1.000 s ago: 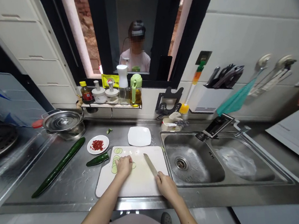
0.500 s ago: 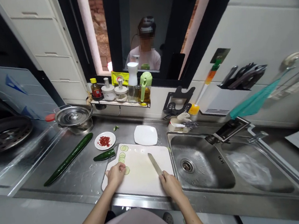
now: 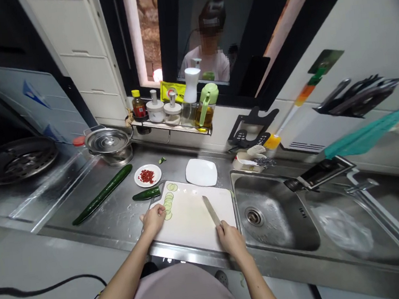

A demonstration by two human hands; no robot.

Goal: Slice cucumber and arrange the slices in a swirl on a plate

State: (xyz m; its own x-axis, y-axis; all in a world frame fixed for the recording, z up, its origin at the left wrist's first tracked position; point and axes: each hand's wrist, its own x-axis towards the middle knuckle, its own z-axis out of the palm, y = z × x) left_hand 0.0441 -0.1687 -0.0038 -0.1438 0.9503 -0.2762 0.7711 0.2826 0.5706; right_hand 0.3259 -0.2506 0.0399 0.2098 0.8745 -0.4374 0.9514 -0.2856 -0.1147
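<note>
My right hand (image 3: 231, 238) grips the handle of a kitchen knife (image 3: 212, 211), its blade resting over the right side of a white cutting board (image 3: 193, 222). My left hand (image 3: 154, 220) is at the board's left edge, fingers pinched together beside a row of thin cucumber slices (image 3: 168, 202). What those fingertips hold, if anything, is too small to make out. A cut piece of cucumber (image 3: 146, 194) lies just past the board's left corner. Farther left lies a long whole cucumber (image 3: 103, 195).
Behind the board are a small plate of chopped red pieces (image 3: 147, 176) and a square white plate (image 3: 201, 172). A metal sink (image 3: 275, 217) borders the board's right side. A lidded steel pot (image 3: 109, 145) stands back left, below a condiment rack (image 3: 171, 126).
The view has shifted, so the scene sits farther right. A slice that lay apart below the row now lies closer to the others, beside my left fingers. My right hand keeps the knife.
</note>
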